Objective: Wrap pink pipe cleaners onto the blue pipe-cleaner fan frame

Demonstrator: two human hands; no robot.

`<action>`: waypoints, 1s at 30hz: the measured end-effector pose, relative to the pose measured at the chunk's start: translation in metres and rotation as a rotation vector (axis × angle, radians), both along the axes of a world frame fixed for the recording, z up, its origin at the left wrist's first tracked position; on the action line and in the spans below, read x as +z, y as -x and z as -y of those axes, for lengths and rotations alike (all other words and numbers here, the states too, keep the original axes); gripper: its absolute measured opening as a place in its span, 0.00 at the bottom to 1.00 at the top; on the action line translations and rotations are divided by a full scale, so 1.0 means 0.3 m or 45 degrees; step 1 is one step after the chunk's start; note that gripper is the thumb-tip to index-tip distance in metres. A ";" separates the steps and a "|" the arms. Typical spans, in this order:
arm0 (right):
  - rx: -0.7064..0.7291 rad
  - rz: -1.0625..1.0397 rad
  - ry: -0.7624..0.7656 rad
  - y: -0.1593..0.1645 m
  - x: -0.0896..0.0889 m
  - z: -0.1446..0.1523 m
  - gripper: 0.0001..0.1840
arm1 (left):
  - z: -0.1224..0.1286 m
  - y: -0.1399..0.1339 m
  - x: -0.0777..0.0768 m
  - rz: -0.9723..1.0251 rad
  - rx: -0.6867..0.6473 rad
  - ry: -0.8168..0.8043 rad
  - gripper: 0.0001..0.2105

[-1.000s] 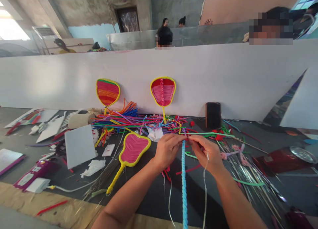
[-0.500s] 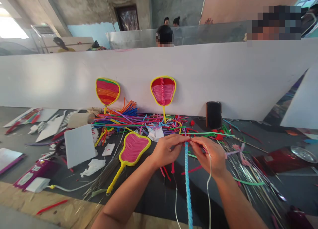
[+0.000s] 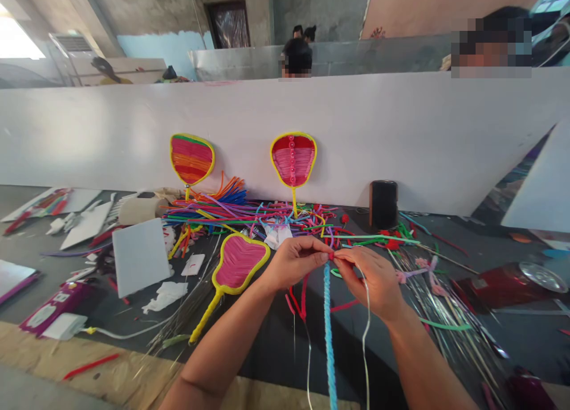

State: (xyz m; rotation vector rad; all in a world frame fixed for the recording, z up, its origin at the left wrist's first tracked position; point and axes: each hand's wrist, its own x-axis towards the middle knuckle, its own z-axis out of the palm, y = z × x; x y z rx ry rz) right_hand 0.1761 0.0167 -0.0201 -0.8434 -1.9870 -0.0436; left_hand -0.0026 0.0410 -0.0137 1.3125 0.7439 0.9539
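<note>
My left hand (image 3: 297, 263) and my right hand (image 3: 373, 279) meet over the dark tabletop, fingertips pinched from both sides on a small red pipe cleaner piece (image 3: 331, 256). Fingers cover most of it, so its full shape is hidden. Just below, a light blue fuzzy twisted strand (image 3: 329, 333) hangs toward the bottom edge; whether it joins the red piece I cannot tell. A thin white cord (image 3: 366, 339) runs down past my right hand. Left of my left hand lies a pink fan with a yellow rim and handle (image 3: 243, 264).
Two more yellow-rimmed fans (image 3: 192, 159) (image 3: 293, 161) lean on the white partition (image 3: 378, 125). Loose coloured pipe cleaners (image 3: 214, 211) pile beneath them. A phone (image 3: 383, 204) stands upright. Right are metal wires (image 3: 439, 306) and a red can (image 3: 512, 285); left, a white card (image 3: 141, 257).
Both hands have shifted slightly left with the red piece still between the fingertips. The blue strand has swung left too. The camera view has moved a little.
</note>
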 end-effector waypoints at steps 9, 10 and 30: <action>0.096 0.040 0.117 -0.002 -0.001 0.009 0.09 | -0.026 0.037 0.009 0.042 -0.186 0.112 0.13; 0.086 0.044 0.128 -0.003 -0.004 0.008 0.08 | -0.027 0.037 0.009 0.036 -0.185 0.104 0.13; 0.013 0.072 0.088 -0.013 -0.011 -0.006 0.07 | -0.030 0.018 0.003 0.032 -0.253 0.344 0.16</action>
